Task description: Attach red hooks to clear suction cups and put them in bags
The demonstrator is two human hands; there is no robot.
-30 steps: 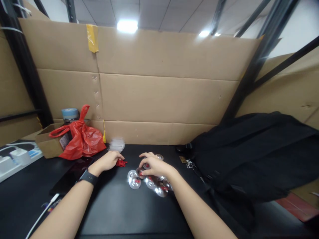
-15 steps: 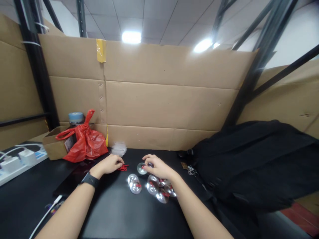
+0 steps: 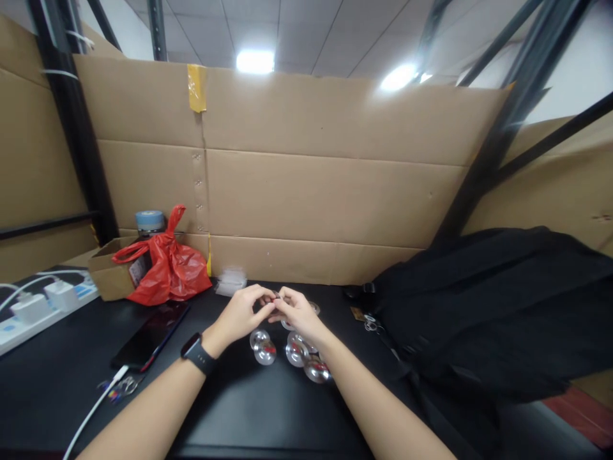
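Both hands meet above the black table, fingertips pinched together. My left hand (image 3: 243,313), with a black watch on its wrist, is closed on something too small to make out. My right hand (image 3: 299,315) is closed too, and finger cymbals (image 3: 287,323) show below and behind it, apparently held in its fingers. Nearer to me lie two overlapping silver cymbals (image 3: 265,352) with a bit of red cord. More shiny cymbals (image 3: 317,369) with red bits cluster under my right wrist, partly hidden by it.
Clear plastic pieces (image 3: 231,281) stand by the cardboard wall. To the left are a red plastic bag (image 3: 175,271), a cardboard box (image 3: 111,275), a phone on its cable (image 3: 151,335), keys (image 3: 127,386) and a power strip (image 3: 29,326). A black backpack (image 3: 498,313) fills the right side.
My left hand has moved right from the red cord to meet my right hand. The cymbals at my right hand have shifted right with it; the cord's former spot is now covered.
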